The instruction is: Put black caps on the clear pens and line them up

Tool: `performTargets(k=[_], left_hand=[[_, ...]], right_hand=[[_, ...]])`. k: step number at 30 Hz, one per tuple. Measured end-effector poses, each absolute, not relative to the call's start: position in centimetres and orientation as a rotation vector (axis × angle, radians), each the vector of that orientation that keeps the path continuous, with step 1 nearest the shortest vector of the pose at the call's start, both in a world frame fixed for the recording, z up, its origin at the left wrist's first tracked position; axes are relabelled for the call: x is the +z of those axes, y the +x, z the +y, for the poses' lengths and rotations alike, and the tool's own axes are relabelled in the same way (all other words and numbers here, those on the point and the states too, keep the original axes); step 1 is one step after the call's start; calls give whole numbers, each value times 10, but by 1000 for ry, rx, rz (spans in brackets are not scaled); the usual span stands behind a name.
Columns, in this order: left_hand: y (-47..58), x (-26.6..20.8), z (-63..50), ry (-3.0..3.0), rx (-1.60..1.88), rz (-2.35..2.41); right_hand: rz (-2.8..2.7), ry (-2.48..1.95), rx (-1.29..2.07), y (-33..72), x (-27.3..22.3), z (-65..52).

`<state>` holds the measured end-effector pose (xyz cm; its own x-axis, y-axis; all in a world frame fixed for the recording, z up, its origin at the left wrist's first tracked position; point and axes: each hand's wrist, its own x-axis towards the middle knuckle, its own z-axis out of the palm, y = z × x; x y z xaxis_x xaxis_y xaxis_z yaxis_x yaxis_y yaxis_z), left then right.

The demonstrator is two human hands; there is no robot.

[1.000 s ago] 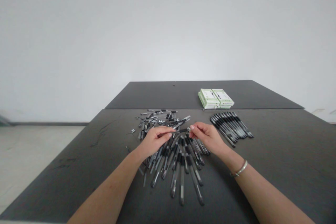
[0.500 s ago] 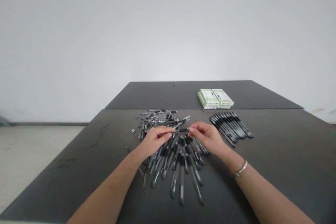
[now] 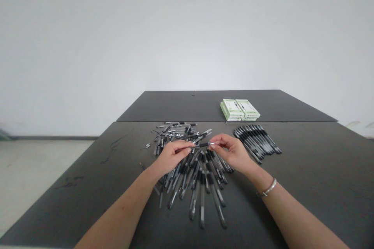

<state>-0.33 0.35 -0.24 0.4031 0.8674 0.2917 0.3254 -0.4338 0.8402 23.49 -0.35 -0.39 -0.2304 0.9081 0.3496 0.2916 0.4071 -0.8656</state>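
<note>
Between my hands, a pen [image 3: 203, 145] with a black grip lies nearly level above the heap of pens. My left hand [image 3: 173, 155] pinches its barrel end between thumb and fingers. Closed around the silver tip at the other end are the thumb and forefinger of my right hand [image 3: 229, 149]; the tip shows between them. Right below spreads a fan of clear-barrelled pens [image 3: 202, 198] with black grips. Behind my left hand, a jumble of pen parts [image 3: 178, 130] covers the table.
A neat row of pens [image 3: 258, 142] lies to the right of my right hand. Farther back stand stacked green-and-white boxes [image 3: 239, 109]. A small loose piece [image 3: 147, 146] rests left of the heap. The dark table [image 3: 315, 179] has a seam across it, with a wall behind.
My right fingers have shifted slightly on the pen's end, and more of the silver tip now shows. My left hand stays in place.
</note>
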Motion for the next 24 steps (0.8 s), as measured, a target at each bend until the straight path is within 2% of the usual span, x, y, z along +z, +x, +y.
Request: performTargets(k=[9, 18, 24], left_hand=[[-3, -1, 3, 1954, 957, 984], [-3, -1, 3, 1938, 961, 1004], [-3, -2, 3, 1948, 969, 1003]], right_hand=[[-1893, -1122, 722, 236, 2, -6], [-1816, -1057, 845, 236, 1, -5], [-1824, -1044, 789, 237, -1, -5]])
